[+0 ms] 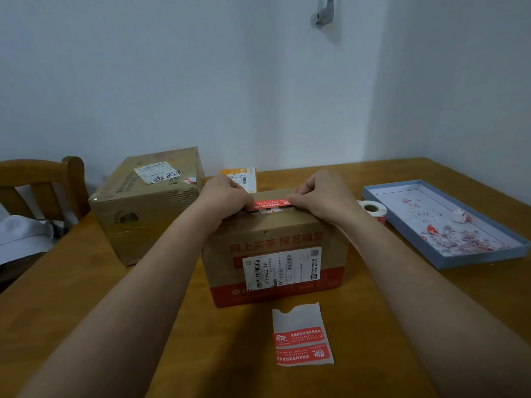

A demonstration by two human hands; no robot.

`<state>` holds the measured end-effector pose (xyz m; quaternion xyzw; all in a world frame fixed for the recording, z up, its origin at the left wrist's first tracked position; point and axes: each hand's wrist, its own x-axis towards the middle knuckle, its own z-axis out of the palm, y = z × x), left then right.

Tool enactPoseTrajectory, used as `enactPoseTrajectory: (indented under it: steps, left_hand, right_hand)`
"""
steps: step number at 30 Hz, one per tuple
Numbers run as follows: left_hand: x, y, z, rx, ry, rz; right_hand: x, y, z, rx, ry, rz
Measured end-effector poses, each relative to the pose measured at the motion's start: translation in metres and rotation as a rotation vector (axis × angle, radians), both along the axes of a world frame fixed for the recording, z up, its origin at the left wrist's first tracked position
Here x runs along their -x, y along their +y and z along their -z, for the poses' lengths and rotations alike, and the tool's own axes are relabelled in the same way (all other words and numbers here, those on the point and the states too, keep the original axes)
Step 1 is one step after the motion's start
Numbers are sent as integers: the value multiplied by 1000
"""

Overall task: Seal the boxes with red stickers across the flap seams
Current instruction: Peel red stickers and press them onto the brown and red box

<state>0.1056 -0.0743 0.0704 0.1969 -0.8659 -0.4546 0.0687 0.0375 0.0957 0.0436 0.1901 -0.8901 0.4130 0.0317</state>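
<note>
My left hand [227, 196] and right hand [319, 196] each pinch an end of the red sticker [270, 203] over the box [275, 254] seam; should keep it taut, centre it, then press outward.

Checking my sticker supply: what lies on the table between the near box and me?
In the head view, a backing sheet with two red stickers lies there.

Both forearms extended from lower corners toward frame centre | left hand [227, 196] fingers curled, pinching downward | right hand [321, 196] fingers curled, pinching downward | wrists level, well apart
</note>
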Motion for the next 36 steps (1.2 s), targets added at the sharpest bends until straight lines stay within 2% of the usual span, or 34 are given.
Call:
enactPoseTrajectory:
  steps: [16,25,36]
  left_hand:
    - [0,-2,5,-34,17,-23]
    - [0,-5,5,-148,44,-49]
    - [0,-2,2,-106,3,-38]
  right_hand:
    - [1,0,5,31,49,8]
    - [-1,3,4,48,83,-10]
    - [-1,5,4,5,63,-45]
